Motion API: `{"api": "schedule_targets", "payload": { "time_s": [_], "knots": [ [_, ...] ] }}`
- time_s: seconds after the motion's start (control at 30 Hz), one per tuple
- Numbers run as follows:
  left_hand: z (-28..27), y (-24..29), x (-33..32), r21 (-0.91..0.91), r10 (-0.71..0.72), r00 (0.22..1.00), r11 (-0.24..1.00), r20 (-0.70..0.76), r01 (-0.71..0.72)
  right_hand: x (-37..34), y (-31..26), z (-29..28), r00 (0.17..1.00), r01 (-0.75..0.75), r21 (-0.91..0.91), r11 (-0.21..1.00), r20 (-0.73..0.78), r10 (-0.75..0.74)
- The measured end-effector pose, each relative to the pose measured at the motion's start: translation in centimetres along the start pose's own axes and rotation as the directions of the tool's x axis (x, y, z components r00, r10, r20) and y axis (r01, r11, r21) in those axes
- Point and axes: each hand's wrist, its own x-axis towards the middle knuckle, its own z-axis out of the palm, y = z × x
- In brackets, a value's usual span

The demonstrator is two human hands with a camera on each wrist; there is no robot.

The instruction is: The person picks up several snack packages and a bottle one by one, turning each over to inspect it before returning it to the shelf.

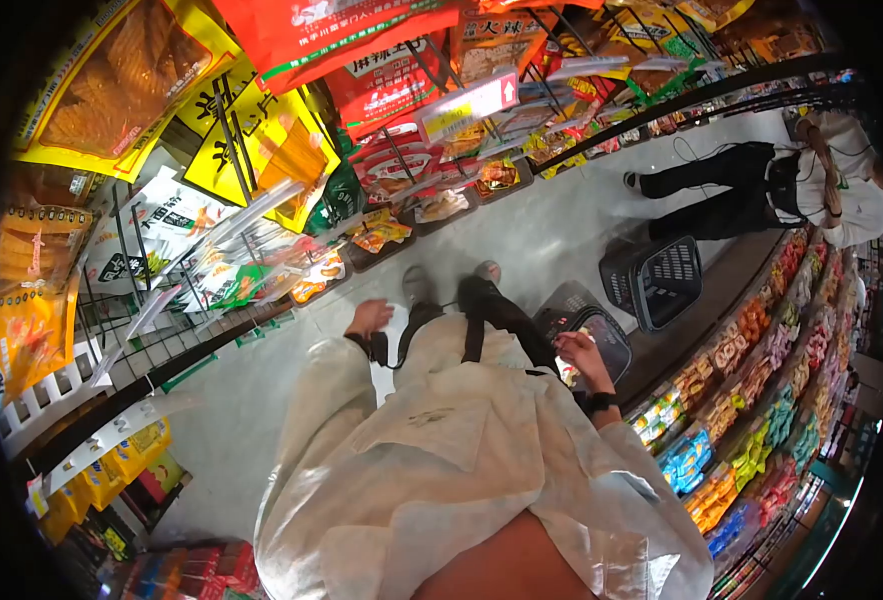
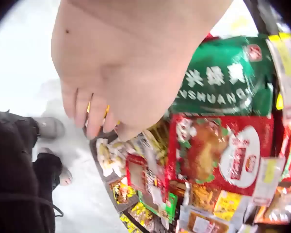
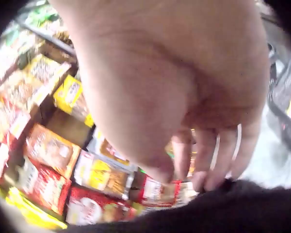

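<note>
My left hand (image 1: pixel 370 317) hangs beside the body near the snack rack, its fingers loosely extended and holding nothing. In the left wrist view, its palm (image 2: pixel 121 63) overlaps packed snacks, among them a green bag (image 2: pixel 223 77) and a red packet (image 2: pixel 218 150). The right hand (image 1: pixel 582 355) is on the other side of the body, over a dark shopping basket (image 1: pixel 617 350) with a few things in it. Its fingers (image 3: pixel 225 150) are loosely bent, and no held thing shows in the right wrist view. Snack packets (image 3: pixel 51 150) lie behind that hand.
A second dark basket (image 1: pixel 652 285) stands on the floor beside the first. Another person (image 1: pixel 732 185) in a light top and dark trousers stands further along the aisle. Hanging snack bags (image 1: pixel 272 150) line one side; rows of colourful packets (image 1: pixel 732 400) line the other.
</note>
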Motion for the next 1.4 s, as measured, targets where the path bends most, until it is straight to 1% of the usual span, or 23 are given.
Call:
{"api": "schedule_targets", "payload": {
  "time_s": [0.03,0.1,0.13,0.17,0.2,0.23,0.27,0.33,0.37,0.43,0.5,0.6,0.7,0.73,0.77,0.83,0.87,0.9,0.97,1.07,1.17,1.27,1.4],
  "knots": [
    [-3.2,-5.1,2.7,-0.097,-0.018,0.998,0.995,0.058,0.024,0.4,0.8,-0.5,0.995,-0.055,-0.030,0.998,-0.086,0.052],
    [-6.2,-11.2,0.8,-0.347,-0.053,0.997,0.937,-0.054,0.031,2.1,4.8,-2.5,0.981,-0.130,-0.073,0.989,-0.153,0.118],
    [-7.1,-13.5,0.1,-0.442,-0.150,0.964,0.896,-0.218,0.039,2.3,6.4,-3.2,0.972,-0.189,-0.070,0.979,-0.153,0.177],
    [-9.3,-15.8,-0.3,-0.512,-0.270,0.958,0.839,-0.097,0.185,2.5,8.6,-4.2,0.959,-0.248,-0.060,0.967,-0.154,0.237],
    [-9.5,-16.3,-2.7,-0.565,-0.334,0.939,0.793,-0.089,0.228,3.4,12.8,-6.0,0.998,-0.050,-0.283,0.958,-0.059,0.034],
    [-8.8,-17.0,-4.4,-0.543,-0.319,0.923,0.825,-0.218,0.157,0.9,9.8,-4.1,0.954,-0.279,-0.022,0.960,-0.118,0.275],
    [-9.1,-17.7,-4.8,-0.543,-0.334,0.915,0.823,-0.227,0.166,2.5,13.4,-5.5,0.999,0.000,-0.313,0.950,-0.046,-0.016],
    [-9.2,-18.5,-5.5,-0.510,-0.340,0.909,0.841,-0.240,0.180,1.3,15.6,-6.0,0.969,0.211,-0.545,0.811,0.009,-0.246],
    [-8.2,-17.8,-5.7,-0.444,-0.311,0.922,0.877,-0.232,0.184,-0.7,12.8,-4.4,0.974,0.148,-0.527,0.837,-0.071,-0.217],
    [-5.9,-15.4,-6.7,-0.274,-0.230,0.953,0.946,-0.196,0.172,0.8,16.3,-5.5,0.965,0.187,-0.427,0.885,-0.087,-0.246],
    [-2.6,-12.8,-7.7,-0.080,-0.137,0.980,0.989,-0.146,0.126,-0.3,17.6,-5.2,0.973,0.062,-0.200,0.978,-0.206,-0.104],
    [4.0,-8.8,-8.9,0.161,-0.010,0.998,0.987,-0.063,0.020,-0.4,23.0,-6.4,0.961,0.114,0.014,0.993,-0.255,-0.107],
    [7.0,-6.9,-5.1,0.275,-0.041,0.999,0.960,-0.030,0.048,-3.7,27.1,-7.0,0.950,0.075,0.289,0.954,-0.311,0.020],
    [8.4,-5.5,-5.0,0.353,-0.086,0.988,0.935,0.130,0.034,-5.0,28.4,-7.7,0.953,0.022,0.342,0.939,-0.292,0.084],
    [10.8,-5.0,-4.3,0.420,-0.044,0.999,0.906,-0.026,0.051,-6.4,29.8,-8.2,0.952,-0.027,0.395,0.918,-0.270,0.144],
    [14.8,-3.3,-3.0,0.546,-0.090,0.996,0.833,-0.018,0.086,-9.3,31.9,-8.3,0.922,-0.049,0.494,0.868,-0.311,0.229],
    [14.4,-2.8,-0.5,0.725,-0.131,0.942,0.673,0.309,-0.145,-11.1,32.5,-8.2,0.906,-0.046,0.561,0.827,-0.326,0.271],
    [18.2,-2.8,-1.1,0.657,-0.100,0.991,0.753,0.089,0.017,-12.4,33.7,-7.7,0.888,-0.043,0.626,0.779,-0.333,0.317],
    [23.0,-2.3,0.5,0.754,-0.210,0.970,0.655,0.126,0.044,-13.9,37.5,-6.1,0.865,-0.023,0.698,0.715,-0.345,0.364],
    [33.1,-3.4,-1.8,0.913,-0.145,0.962,0.373,0.230,-0.162,-16.1,40.2,-2.9,0.807,0.036,0.807,0.590,-0.372,0.458],
    [40.9,-4.6,-1.9,0.935,-0.163,0.924,0.135,0.347,-0.328,-17.2,42.6,2.0,0.757,0.065,0.913,0.404,-0.309,0.576],
    [48.6,-6.3,-1.9,0.920,-0.232,0.903,-0.068,0.363,-0.387,-17.9,42.5,7.4,0.676,0.112,0.970,0.215,-0.233,0.699],
    [57.0,-10.1,-0.8,0.841,-0.376,0.873,-0.319,0.312,-0.438,-17.9,39.8,12.7,0.656,0.239,0.971,-0.022,-0.145,0.741]
  ]
}}
